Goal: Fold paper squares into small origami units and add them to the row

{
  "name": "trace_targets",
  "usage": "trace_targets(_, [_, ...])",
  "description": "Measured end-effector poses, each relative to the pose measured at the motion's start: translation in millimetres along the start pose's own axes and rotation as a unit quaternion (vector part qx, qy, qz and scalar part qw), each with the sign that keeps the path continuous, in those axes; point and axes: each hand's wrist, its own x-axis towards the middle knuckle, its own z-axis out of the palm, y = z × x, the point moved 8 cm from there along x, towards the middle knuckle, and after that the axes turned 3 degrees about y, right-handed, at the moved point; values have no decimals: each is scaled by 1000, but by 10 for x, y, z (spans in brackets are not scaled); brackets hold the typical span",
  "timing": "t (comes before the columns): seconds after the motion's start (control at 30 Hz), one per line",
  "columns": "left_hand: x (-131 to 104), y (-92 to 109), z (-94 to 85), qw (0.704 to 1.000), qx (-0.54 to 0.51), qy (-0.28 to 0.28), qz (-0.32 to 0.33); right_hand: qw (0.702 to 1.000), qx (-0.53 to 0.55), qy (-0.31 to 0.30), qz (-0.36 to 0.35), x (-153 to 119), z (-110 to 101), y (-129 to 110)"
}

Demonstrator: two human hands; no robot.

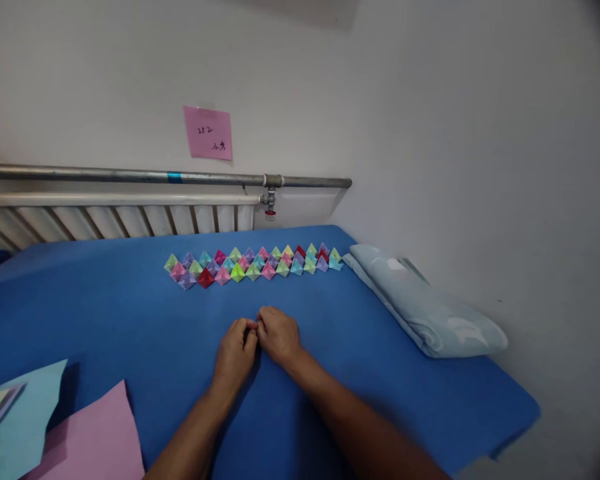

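My left hand (237, 350) and my right hand (279, 335) meet fingertip to fingertip over the middle of the blue surface (145, 320). The fingers of both are bent and pinched together. Whatever lies between them, if anything, is hidden or too small to name. Beyond the hands, several small folded paper pieces in many colours, such as a dark red one (206, 278) and a yellow-green one (237, 272), stand packed side by side in rows.
Pink paper (95, 440) and light blue paper (27, 413) lie at the lower left. A folded pale blue cloth (425, 307) rests along the right edge. Behind are a radiator (125, 220), a metal pipe (215, 178) and a pink wall note (209, 133).
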Motion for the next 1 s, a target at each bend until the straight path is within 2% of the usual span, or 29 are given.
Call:
trace_targets(0.17, [-3, -23, 57, 999, -31, -20, -25, 1000, 20, -7, -15, 17, 4, -19])
trace_targets(0.5, [5, -68, 17, 996, -57, 10, -73, 996, 79, -13, -39, 62, 43, -2])
trace_targets(0.7, [4, -55, 19, 998, -35, -4, -57, 994, 102, -10, -46, 71, 46, -5])
trace_targets(1.0, [34, 7, -13, 1000, 11, -16, 3, 988, 142, 24, -61, 72, 38, -3])
